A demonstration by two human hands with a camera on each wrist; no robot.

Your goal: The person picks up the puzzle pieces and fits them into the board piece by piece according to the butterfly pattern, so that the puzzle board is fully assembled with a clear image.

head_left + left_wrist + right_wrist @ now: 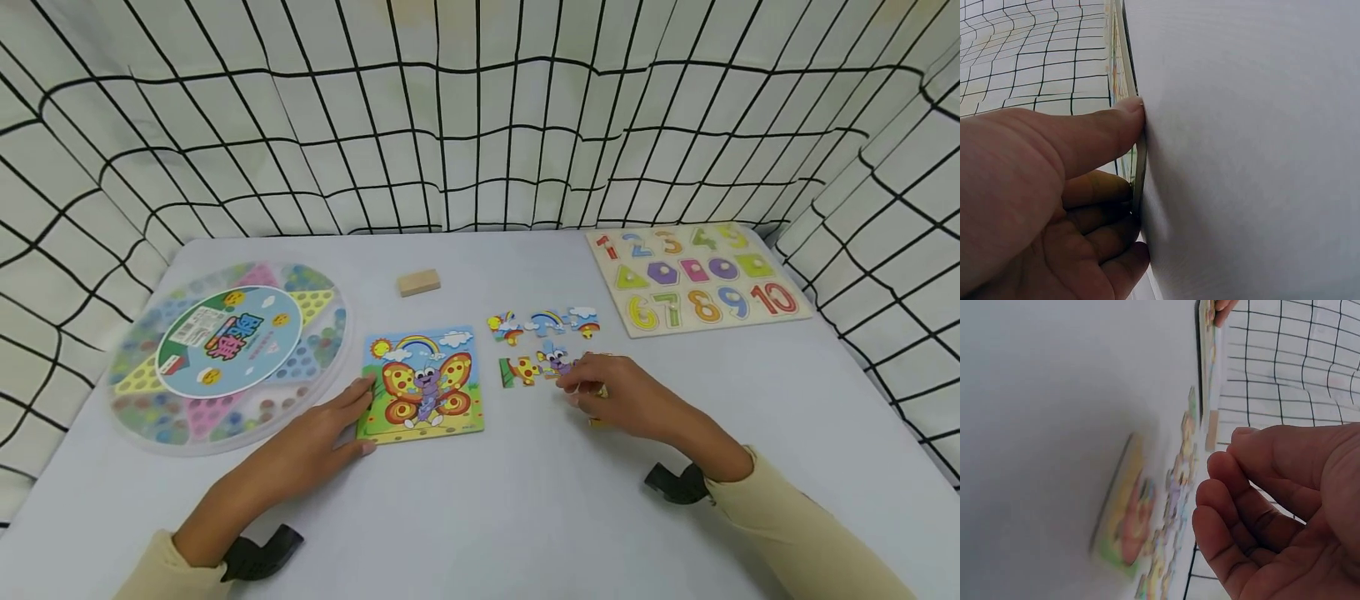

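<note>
A square butterfly picture puzzle board [423,385] lies flat on the table. My left hand [322,435] rests against its left edge, with thumb and fingertips touching it near the lower left corner. To the right lie loose jigsaw pieces in two rows, among them a rainbow piece [546,322], a cloud piece [584,322] and a purple butterfly-face piece [554,359]. My right hand [626,396] hovers over the right end of the lower row, fingers loosely curled and thumb near the index finger. No piece shows between them. Below it, a blurred piece [1129,515] lies apart; the hand partly hides pieces in the head view.
A round clear marble game case [341,367] stands at the left. A small wooden block [418,282] lies behind the puzzle board. At the back right is a wooden number board [697,279]. Black-and-white netting [480,108] encloses the table's back and sides.
</note>
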